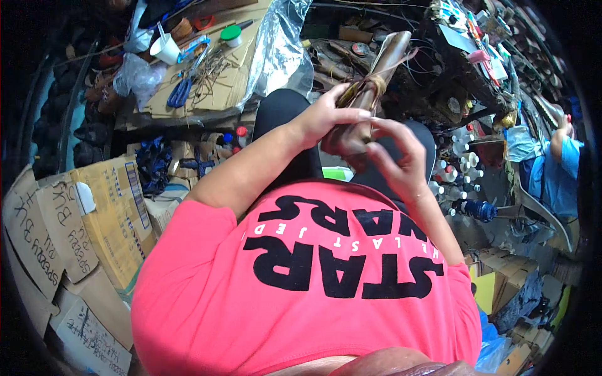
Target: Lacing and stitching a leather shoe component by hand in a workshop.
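Note:
Above my lap is a long, glossy brown shoe last (390, 55), tilted with its narrow end up and to the right. Thin brown straps and a tan band (376, 83) wrap around its middle, with loose strands sticking out. My left hand (326, 116) is closed around its left side, thumb lying across the front. At the near end, the fingers and thumb of my right hand (401, 153) pinch the edge from the right, slightly blurred. The last's lower part is dark and partly covered by my fingers.
Ahead on the left, a cardboard-topped table (210, 94) holds blue-handled scissors (180, 93), a green-lidded jar (231, 36) and a white cup (165, 49). Cardboard boxes (110, 213) stand at left; bottles (467, 163) crowd the right floor. Another person's arm (557, 144) shows far right.

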`<state>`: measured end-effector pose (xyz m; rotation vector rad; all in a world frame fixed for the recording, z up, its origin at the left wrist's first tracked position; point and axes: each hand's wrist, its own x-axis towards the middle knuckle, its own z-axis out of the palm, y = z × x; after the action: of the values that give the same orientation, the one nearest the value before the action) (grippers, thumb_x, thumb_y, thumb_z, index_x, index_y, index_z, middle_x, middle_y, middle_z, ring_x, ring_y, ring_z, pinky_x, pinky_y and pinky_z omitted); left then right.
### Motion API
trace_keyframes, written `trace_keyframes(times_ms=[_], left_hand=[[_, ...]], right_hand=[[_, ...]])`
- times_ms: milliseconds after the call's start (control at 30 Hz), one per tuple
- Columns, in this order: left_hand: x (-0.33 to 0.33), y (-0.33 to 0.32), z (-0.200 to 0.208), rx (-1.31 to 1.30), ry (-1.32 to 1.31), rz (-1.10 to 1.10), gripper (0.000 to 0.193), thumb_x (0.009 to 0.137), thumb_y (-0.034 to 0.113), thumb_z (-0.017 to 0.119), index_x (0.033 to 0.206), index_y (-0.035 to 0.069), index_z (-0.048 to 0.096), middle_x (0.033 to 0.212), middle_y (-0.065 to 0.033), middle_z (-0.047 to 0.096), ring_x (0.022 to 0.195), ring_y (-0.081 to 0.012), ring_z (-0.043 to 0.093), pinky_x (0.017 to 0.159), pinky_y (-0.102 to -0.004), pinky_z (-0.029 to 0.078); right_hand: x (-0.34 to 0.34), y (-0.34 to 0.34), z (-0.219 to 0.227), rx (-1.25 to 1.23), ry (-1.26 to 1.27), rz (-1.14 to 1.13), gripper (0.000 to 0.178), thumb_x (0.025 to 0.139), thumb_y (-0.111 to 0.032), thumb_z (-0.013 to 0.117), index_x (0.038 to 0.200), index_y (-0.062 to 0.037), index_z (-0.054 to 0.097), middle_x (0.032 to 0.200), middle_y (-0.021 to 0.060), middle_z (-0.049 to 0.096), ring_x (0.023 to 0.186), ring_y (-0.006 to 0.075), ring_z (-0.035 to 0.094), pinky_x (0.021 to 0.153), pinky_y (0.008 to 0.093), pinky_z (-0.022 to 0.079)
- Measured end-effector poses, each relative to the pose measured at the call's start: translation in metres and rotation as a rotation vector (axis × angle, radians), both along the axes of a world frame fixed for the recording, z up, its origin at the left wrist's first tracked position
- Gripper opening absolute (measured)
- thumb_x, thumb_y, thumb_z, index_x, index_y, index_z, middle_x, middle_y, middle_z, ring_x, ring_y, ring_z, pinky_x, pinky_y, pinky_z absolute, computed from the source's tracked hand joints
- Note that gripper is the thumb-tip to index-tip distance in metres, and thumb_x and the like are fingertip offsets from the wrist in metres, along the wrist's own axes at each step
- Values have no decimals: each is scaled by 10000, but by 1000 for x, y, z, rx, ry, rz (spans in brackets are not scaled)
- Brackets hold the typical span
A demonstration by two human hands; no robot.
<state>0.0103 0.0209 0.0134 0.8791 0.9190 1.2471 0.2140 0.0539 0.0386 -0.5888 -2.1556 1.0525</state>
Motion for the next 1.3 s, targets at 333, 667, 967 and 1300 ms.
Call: trace_keyframes(times_ms=[333, 667, 967, 1300], left_hand=[[-12, -25, 28, -93, -281, -160, 644, 771, 295, 670, 1299, 2, 446, 1152, -97, 581, 997, -180, 608, 869, -333, 511], [13, -20, 10, 36, -203, 46, 504, 834, 123, 678, 1281, 44, 458, 1137, -55, 579, 1016, -133, 575, 898, -303, 475], [33, 0, -20, 155, 12, 279, 574, 846, 157, 691, 1322, 26, 398, 1183, -70, 541, 1079, -143, 531, 947, -294, 434], [18, 39, -45, 272, 712, 516, 693, 763, 183, 765, 1348, 60, 414, 1234, -127, 542, 1113, -220, 551, 962, -367, 427]], right_hand=[[-6, 56, -4, -527, 445, -254, 194, 861, -137, 666, 1031, -43, 662, 1000, 56, 601, 849, 115, 570, 772, 248, 452], [-42, 36, 7, 40, 86, -359, 184, 754, -167, 761, 828, -36, 656, 747, 96, 626, 662, 218, 607, 619, 314, 478], [-44, 56, -13, 292, -224, -385, 144, 791, -194, 676, 838, -58, 682, 805, 117, 683, 715, 257, 671, 661, 353, 517], [-30, 96, -48, -653, -78, -196, 122, 753, -92, 628, 834, -2, 636, 708, 16, 628, 623, 72, 552, 596, 225, 446]])
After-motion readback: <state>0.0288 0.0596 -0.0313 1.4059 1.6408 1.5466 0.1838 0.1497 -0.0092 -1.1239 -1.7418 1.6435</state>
